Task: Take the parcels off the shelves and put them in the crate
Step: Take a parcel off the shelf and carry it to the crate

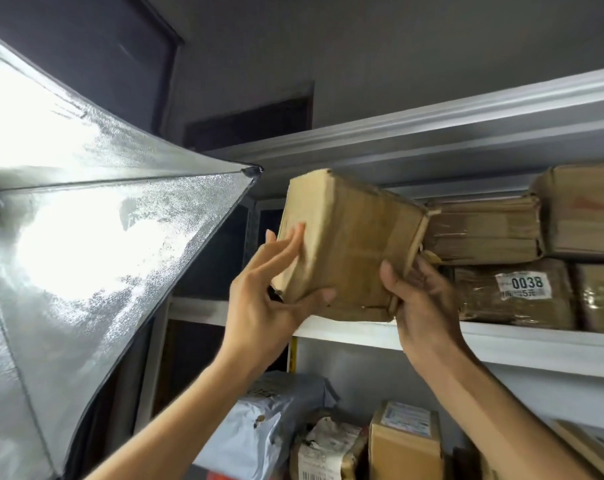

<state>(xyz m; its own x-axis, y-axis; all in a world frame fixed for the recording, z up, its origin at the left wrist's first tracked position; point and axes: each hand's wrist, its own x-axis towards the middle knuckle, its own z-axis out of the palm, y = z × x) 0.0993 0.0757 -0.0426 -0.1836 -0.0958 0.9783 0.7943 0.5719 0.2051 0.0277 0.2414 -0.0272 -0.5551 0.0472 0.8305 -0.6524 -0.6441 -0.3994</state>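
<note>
A brown cardboard parcel (349,240) wrapped in tape is tilted at the left end of the upper shelf (522,344), its lower edge at the shelf's front lip. My left hand (269,289) presses its left face, fingers spread upward and thumb under the bottom corner. My right hand (418,296) grips its lower right corner from below. More brown parcels (484,230) stay stacked on that shelf to the right, one bearing a white label "0038" (520,285). No crate is in view.
A large lit softbox (86,220) with silver lining fills the left side, its corner close to the parcel. The shelf below holds a grey plastic mailer (272,420) and small cardboard boxes (404,445). Another shelf beam (432,129) runs overhead.
</note>
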